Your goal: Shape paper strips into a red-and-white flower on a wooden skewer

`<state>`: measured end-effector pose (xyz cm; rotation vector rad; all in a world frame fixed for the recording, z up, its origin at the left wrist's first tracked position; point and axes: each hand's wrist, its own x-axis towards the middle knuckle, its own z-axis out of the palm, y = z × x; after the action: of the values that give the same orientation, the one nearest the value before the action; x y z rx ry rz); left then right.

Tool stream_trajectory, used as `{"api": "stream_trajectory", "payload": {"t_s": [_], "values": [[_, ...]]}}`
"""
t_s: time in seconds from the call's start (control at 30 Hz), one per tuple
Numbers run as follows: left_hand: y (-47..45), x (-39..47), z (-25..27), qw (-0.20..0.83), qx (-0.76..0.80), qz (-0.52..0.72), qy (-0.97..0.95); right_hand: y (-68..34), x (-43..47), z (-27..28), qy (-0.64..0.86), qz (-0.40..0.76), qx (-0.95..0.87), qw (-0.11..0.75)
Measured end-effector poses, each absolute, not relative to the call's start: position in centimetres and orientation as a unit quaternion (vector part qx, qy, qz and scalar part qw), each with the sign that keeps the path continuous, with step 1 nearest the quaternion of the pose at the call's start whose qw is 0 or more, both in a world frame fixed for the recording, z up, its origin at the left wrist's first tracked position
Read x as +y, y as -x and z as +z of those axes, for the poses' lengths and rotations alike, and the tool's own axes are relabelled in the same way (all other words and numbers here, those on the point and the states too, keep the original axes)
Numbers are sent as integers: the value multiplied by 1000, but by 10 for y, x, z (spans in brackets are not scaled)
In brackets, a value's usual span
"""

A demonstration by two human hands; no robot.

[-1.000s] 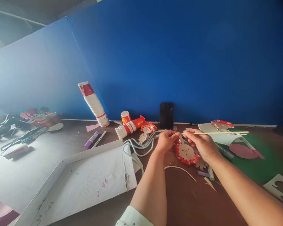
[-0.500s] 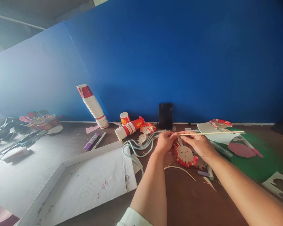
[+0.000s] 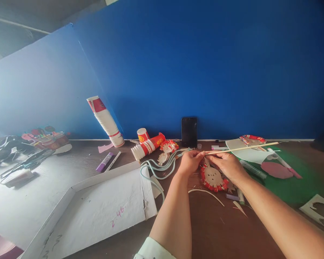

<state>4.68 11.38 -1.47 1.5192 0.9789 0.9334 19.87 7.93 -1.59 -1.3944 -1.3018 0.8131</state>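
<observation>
A thin wooden stick (image 3: pixel 245 148) slants up to the right from between my fingertips. My left hand (image 3: pixel 190 160) pinches its near end, thumb and fingers pressed together. Close beside it, my right hand (image 3: pixel 229 166) is closed round the stick as well, fingertips almost touching the left ones. Just below my hands is a paper lion face (image 3: pixel 212 176) with a fringed red-and-white rim and a drawn face. A narrow strip at its top runs up to my fingers; whether they grip it too is hidden.
On the left lies a white cardboard box lid (image 3: pixel 97 208). Behind stand stacked paper cups (image 3: pixel 108 124) and a phone (image 3: pixel 189 132) against the blue partition (image 3: pixel 205 64). A looped pale cable (image 3: pixel 162 172), markers (image 3: pixel 104 162) and a pink paper oval (image 3: pixel 277 170) lie around.
The stick's far end has tilted upward. The lion face has shifted slightly to the right, and both hands stay in nearly the same place.
</observation>
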Motion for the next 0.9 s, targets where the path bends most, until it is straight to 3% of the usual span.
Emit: {"api": "stream_trajectory", "payload": {"t_s": [0.43, 0.9], "values": [[-47, 115, -14, 559, 405, 411, -595, -196, 75, -11, 563, 431, -480, 517], [-43, 116, -17, 528, 398, 380, -647, -198, 74, -7, 617, 293, -553, 477]]}}
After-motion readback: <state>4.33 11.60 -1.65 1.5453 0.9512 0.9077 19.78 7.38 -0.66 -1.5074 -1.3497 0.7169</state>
